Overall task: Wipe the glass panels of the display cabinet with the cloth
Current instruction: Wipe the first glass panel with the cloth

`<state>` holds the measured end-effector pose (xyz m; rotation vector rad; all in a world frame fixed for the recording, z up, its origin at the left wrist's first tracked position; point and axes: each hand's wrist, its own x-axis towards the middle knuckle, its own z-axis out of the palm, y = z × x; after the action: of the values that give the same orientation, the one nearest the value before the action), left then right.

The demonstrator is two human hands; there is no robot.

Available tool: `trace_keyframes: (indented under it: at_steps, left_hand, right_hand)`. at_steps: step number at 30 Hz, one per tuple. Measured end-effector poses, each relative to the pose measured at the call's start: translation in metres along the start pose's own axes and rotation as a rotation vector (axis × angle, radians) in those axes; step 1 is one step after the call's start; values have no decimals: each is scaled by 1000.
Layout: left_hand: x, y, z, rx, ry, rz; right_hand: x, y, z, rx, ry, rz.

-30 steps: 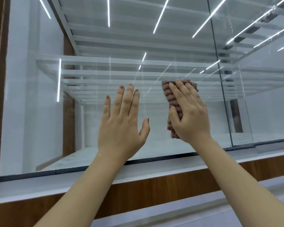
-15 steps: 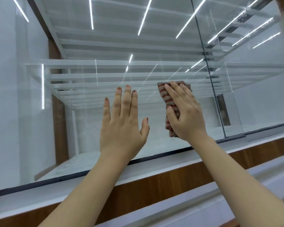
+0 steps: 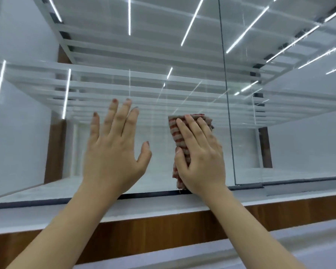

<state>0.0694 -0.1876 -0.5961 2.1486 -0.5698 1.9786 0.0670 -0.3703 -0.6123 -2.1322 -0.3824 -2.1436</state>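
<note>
The cloth (image 3: 179, 141), striped red and grey and folded into a tall pad, is pressed flat against the glass panel (image 3: 163, 55) of the display cabinet (image 3: 163, 226), low on the pane and just above its dark bottom edge. It is covered for the most part by the right hand (image 3: 201, 158); only its left strip and top edge are seen, and a frayed corner is glimpsed below the heel of the hand. The fingers (image 3: 194, 129) of that hand are laid straight and close together over the pad, with the thumb held along its left side; whether the cloth is pinched behind the palm cannot be told.

To the left of the cloth, well apart from it, the left hand (image 3: 113, 154) is held up with the fingers spread and the thumb out. Nothing is held in it. Contact with the pane cannot be judged, as the hand is blurred at its edges.

To the right of the cloth, a vertical seam (image 3: 226, 94) between panes is seen. The cabinet interior is hard to read: it is overlaid by reflections of light strips (image 3: 192, 22) and white slats. Both forearms are cut off by the lower frame edge.
</note>
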Motion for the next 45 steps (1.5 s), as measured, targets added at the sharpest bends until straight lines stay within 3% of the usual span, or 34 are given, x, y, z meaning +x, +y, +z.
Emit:
trace_keyframes:
  at_steps: [4, 11, 14, 19, 25, 34, 42, 45]
  left_hand:
    - [14, 41, 21, 33, -24, 113]
    - [20, 51, 34, 57, -30, 118]
    - [18, 51, 34, 60, -28, 115]
    - [17, 51, 35, 53, -26, 112]
    - [17, 51, 35, 62, -26, 120]
    - [18, 51, 37, 43, -8, 135]
    - [18, 50, 38, 36, -16, 146]
    - [18, 53, 36, 21, -13, 113]
  right_hand:
    - [19, 21, -6, 12, -12, -30]
    - [8, 81, -23, -2, 47, 102]
    - [-10, 80, -23, -3, 63, 115]
    - [5, 75, -22, 0, 2, -26]
    - [3, 100, -30, 8, 53, 109]
    - [3, 88, -28, 4, 48, 39]
    - [11, 108, -30, 17, 130, 186]
    - [-3, 107, -29, 12, 132, 156]
